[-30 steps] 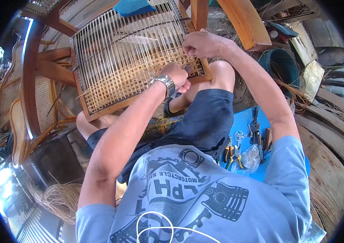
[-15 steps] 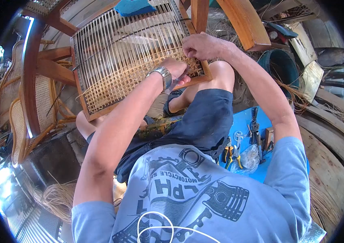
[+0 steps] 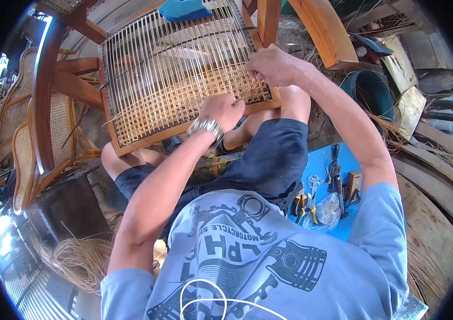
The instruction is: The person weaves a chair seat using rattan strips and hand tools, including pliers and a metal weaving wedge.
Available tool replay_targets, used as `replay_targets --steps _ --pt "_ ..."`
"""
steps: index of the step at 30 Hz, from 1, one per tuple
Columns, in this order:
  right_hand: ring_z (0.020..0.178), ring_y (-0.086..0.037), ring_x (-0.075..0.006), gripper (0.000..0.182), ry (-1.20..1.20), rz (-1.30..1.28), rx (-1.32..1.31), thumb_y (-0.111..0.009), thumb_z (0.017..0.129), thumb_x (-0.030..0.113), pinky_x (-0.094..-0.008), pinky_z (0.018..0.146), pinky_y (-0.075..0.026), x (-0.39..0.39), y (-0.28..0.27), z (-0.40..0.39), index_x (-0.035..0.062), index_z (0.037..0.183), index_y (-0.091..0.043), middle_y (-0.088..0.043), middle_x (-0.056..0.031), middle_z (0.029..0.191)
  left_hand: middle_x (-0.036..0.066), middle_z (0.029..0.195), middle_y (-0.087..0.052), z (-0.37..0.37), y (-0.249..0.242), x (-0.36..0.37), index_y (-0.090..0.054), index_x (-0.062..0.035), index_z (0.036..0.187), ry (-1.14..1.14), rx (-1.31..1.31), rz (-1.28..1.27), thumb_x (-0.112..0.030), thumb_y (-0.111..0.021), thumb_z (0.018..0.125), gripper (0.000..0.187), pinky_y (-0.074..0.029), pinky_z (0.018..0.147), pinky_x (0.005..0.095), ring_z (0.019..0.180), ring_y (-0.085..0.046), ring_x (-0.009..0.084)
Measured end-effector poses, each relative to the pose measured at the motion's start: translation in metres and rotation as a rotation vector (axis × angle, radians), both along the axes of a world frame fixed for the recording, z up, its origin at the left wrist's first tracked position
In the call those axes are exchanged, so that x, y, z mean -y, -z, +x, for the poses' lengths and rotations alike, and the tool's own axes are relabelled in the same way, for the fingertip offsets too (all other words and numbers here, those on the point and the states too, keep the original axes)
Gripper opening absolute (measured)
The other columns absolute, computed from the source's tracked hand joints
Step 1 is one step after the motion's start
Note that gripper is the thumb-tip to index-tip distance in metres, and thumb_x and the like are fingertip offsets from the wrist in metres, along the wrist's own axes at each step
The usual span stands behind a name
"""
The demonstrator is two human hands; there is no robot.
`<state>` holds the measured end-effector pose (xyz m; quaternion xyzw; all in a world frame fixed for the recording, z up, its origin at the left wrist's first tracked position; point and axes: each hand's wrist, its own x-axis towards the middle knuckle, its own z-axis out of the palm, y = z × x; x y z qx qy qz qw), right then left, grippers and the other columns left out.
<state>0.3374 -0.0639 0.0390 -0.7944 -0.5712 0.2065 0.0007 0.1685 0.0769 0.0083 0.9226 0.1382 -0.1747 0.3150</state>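
Note:
A wooden seat frame [image 3: 130, 146] rests tilted on my knees, its cane weave [image 3: 184, 93] dense in the near half and only open strands in the far half. My left hand [image 3: 225, 110], with a metal watch on the wrist, is curled at the frame's near edge and pinches a thin cane strand [image 3: 243, 97]. My right hand [image 3: 275, 66] sits at the frame's right corner, fingers closed on the same strand where it meets the weave. The fingertips of both hands are partly hidden.
A blue mat [image 3: 338, 213] at my right holds pliers [image 3: 304, 205], scissors and other tools. A green bucket [image 3: 369, 85] and wooden boards stand beyond it. Finished cane chairs [image 3: 32, 138] stand on the left, and a loose cane bundle [image 3: 80, 261] lies at lower left.
My left hand has dropped from the weave to the frame's near edge, drawing the strand toward me. My right hand stayed at the right corner.

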Motion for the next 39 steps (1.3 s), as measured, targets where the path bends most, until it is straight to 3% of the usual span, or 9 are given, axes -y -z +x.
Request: replay_targets --steps 5,7,9,13,16,19,23,30,39 --pt "0.105 -0.062 -0.0279 0.025 -0.128 0.232 0.273 -0.071 0.079 0.01 -0.0426 0.087 -0.049 0.016 0.011 -0.01 0.0126 0.103 -0.066 -0.06 -0.0065 0.105 0.022 0.068 -0.065 -0.069 -0.022 -0.009 -0.064 -0.0006 0.073 -0.058 0.049 -0.05 -0.045 -0.057 0.094 0.05 -0.052 0.063 0.0423 0.066 -0.066 0.035" --pt "0.106 -0.061 -0.0293 0.022 -0.037 0.294 0.077 -0.07 0.082 0.009 -0.043 0.09 -0.048 0.025 0.007 -0.003 0.01 0.103 -0.065 -0.059 -0.0072 0.106 0.02 0.066 -0.065 -0.103 -0.014 -0.02 -0.064 -0.0009 0.075 0.023 0.052 -0.01 -0.047 -0.058 0.094 0.051 -0.052 0.061 0.041 0.064 -0.067 0.0329" --pt "0.107 -0.059 -0.0306 0.02 0.06 0.339 -0.127 -0.069 0.084 0.008 -0.0435 0.094 -0.048 0.032 0.009 -0.001 0.0073 0.103 -0.064 -0.058 -0.0078 0.107 0.005 0.055 -0.062 -0.124 -0.011 -0.024 -0.056 -0.005 0.072 -0.262 -0.152 -0.239 -0.049 -0.06 0.097 0.05 -0.046 0.046 0.0302 0.046 -0.06 0.014" --pt "0.107 -0.059 -0.0307 0.017 0.131 0.409 -0.199 -0.069 0.086 0.008 -0.0439 0.094 -0.049 0.031 0.016 -0.002 0.0053 0.102 -0.066 -0.059 -0.0087 0.104 0.002 0.061 -0.062 -0.094 -0.022 -0.015 -0.061 -0.0064 0.082 -0.403 -0.151 -0.552 -0.053 -0.065 0.093 0.048 -0.035 0.038 0.0224 0.044 -0.048 0.0058" --pt "0.104 -0.061 -0.0306 0.014 0.134 0.394 -0.247 -0.069 0.086 0.008 -0.0428 0.091 -0.05 0.024 0.012 -0.005 0.0034 0.099 -0.067 -0.06 -0.0096 0.103 0.004 0.059 -0.061 -0.053 -0.018 0.003 -0.063 -0.0035 0.085 -0.572 -0.182 -0.924 -0.051 -0.068 0.092 0.048 -0.031 0.035 0.0214 0.043 -0.047 0.0054" --pt "0.098 -0.063 -0.0301 0.013 0.161 0.381 -0.316 -0.068 0.086 0.006 -0.0407 0.087 -0.05 0.023 0.013 -0.004 0.0017 0.098 -0.066 -0.061 -0.0109 0.1 0.006 0.059 -0.06 -0.013 -0.014 0.018 -0.063 -0.0013 0.078 -0.725 -0.202 -1.053 -0.043 -0.071 0.091 0.045 -0.032 0.035 0.0214 0.042 -0.047 0.0066" --pt "0.091 -0.064 -0.0282 0.011 0.214 0.388 -0.411 -0.067 0.085 0.002 -0.0377 0.081 -0.051 0.022 0.017 -0.003 0.0003 0.095 -0.066 -0.063 -0.0121 0.094 0.008 0.057 -0.06 0.003 -0.011 0.028 -0.06 -0.002 0.066 -0.627 -0.187 -0.801 -0.026 -0.065 0.09 0.034 -0.033 0.036 0.0216 0.041 -0.048 0.008" --pt "0.088 -0.063 -0.0271 0.01 0.231 0.315 -0.356 -0.062 0.082 -0.005 -0.0371 0.078 -0.05 0.017 0.009 -0.003 -0.0007 0.091 -0.064 -0.062 -0.011 0.092 0.006 0.052 -0.062 -0.011 -0.003 0.011 -0.062 -0.004 0.063 -0.446 -0.061 -0.708 -0.029 -0.058 0.089 0.036 -0.037 0.036 0.0268 0.038 -0.051 0.0101" --pt "0.088 -0.061 -0.0292 0.007 0.161 0.305 -0.317 -0.06 0.083 -0.002 -0.0393 0.08 -0.05 0.018 0.011 -0.001 0.0003 0.09 -0.061 -0.059 -0.0111 0.09 0.006 0.054 -0.065 -0.033 0.008 0.028 -0.064 -0.0038 0.07 -0.639 -0.02 -0.591 -0.031 -0.053 0.087 0.034 -0.048 0.05 0.0318 0.048 -0.06 0.0159"
